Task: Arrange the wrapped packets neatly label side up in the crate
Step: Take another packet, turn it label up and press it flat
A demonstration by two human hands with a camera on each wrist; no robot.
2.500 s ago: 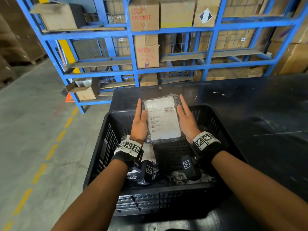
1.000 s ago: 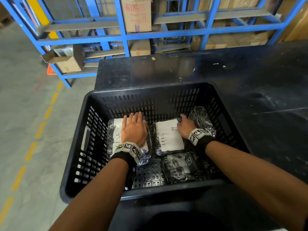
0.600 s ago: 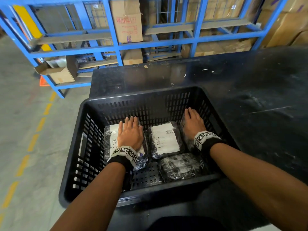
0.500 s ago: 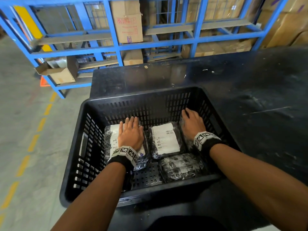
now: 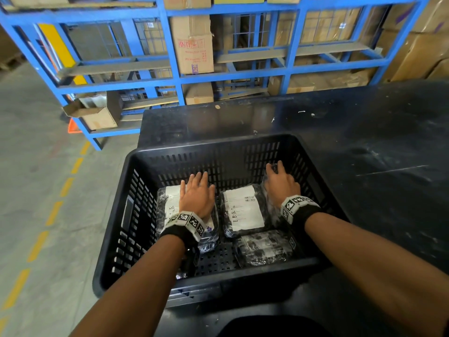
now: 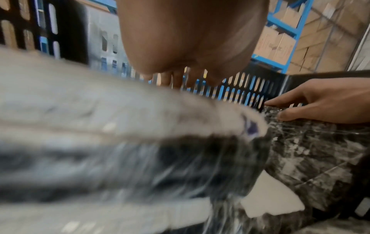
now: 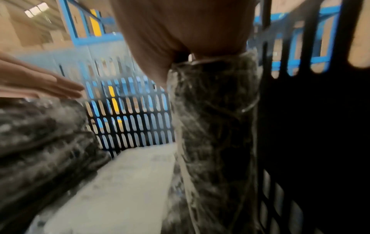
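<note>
The black slotted crate (image 5: 213,142) sits on a dark table. My left hand (image 5: 196,193) lies flat, fingers straight, on the left packet (image 5: 170,203), whose white label faces up. The middle packet (image 5: 243,207) lies label up between my hands. My right hand (image 5: 279,183) grips the far top edge of a third wrapped packet (image 5: 271,210). In the right wrist view this packet (image 7: 216,118) stands on edge against the crate's right wall, no label showing. A fourth packet (image 5: 264,246) lies at the front, dark side up.
The dark table (image 5: 364,142) stretches to the right and behind the crate. Blue shelving (image 5: 243,74) with cardboard boxes stands beyond it. To the left is concrete floor (image 5: 36,190) with a dashed yellow line. Bare crate floor (image 5: 216,259) shows near the front.
The labelled packet once held in both hands now lies in the crate's middle. My left hand stayed flat on the left packet. My right hand moved to the right packet, its fingers curling over it.
</note>
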